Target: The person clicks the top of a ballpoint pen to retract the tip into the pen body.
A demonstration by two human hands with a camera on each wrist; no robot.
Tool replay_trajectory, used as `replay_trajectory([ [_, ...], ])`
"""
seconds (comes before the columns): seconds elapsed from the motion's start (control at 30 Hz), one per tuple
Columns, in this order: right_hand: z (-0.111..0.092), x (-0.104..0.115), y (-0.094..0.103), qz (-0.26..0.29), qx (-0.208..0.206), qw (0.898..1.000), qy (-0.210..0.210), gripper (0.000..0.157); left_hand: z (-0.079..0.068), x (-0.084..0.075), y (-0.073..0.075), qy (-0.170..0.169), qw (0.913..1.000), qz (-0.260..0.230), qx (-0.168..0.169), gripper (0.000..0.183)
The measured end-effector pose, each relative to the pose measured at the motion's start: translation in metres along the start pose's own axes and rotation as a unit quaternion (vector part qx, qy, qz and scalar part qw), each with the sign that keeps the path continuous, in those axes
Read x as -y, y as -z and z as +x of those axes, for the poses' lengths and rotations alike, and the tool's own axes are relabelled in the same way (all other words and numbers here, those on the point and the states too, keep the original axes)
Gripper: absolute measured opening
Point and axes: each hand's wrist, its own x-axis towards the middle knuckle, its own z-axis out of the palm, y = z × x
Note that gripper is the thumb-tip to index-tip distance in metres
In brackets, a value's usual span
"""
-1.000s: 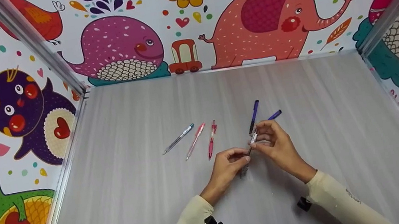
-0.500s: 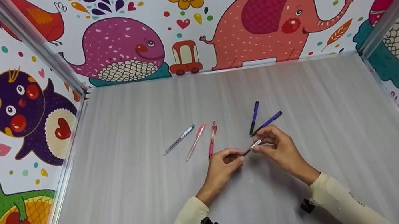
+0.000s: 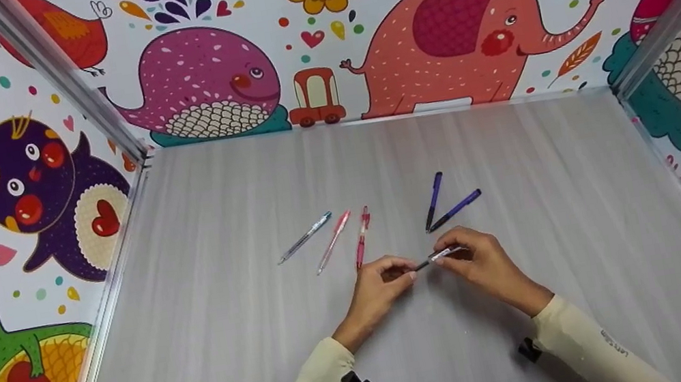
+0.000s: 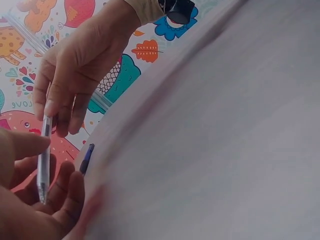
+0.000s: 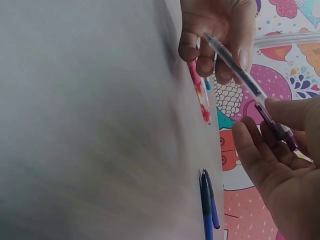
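Note:
A slim click pen with a clear barrel and a dark clip end [image 5: 252, 86] is held between both hands above the table. My left hand [image 3: 381, 291] pinches its tip end between thumb and fingers. My right hand [image 3: 482, 260] grips the clip end, thumb on the barrel. In the left wrist view the pen [image 4: 44, 167] points its tip down toward the left palm. Just beyond the right hand lie two blue pens [image 3: 434, 201] forming a V. A red pen [image 3: 362, 236] lies behind the left hand, its lower end partly hidden by it.
Left of the red pen are a pink pen [image 3: 333, 242] and a clear pen with a blue end [image 3: 305, 237], lying roughly side by side. Panels with cartoon animals [image 3: 447, 42] border the grey table [image 3: 235, 347] at the back and sides.
The held pen has swung from steeply slanted to nearly level in the head view. My right hand has come slightly nearer the body, uncovering the second blue pen; my left hand has shifted slightly left.

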Motion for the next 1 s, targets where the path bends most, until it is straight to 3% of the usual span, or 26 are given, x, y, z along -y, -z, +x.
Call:
replay_trajectory([
  [0.33,-0.004,-0.006,0.003,-0.008,0.016,1.0,0.012,0.022,0.001,-0.001,-0.002,-0.014,0.9997,0.018,0.006,0.011],
  [1.0,-0.012,-0.013,0.008,0.023,-0.006,0.999,0.038,0.02,0.004,0.001,0.0,-0.024,0.9991,0.024,0.023,0.013],
])
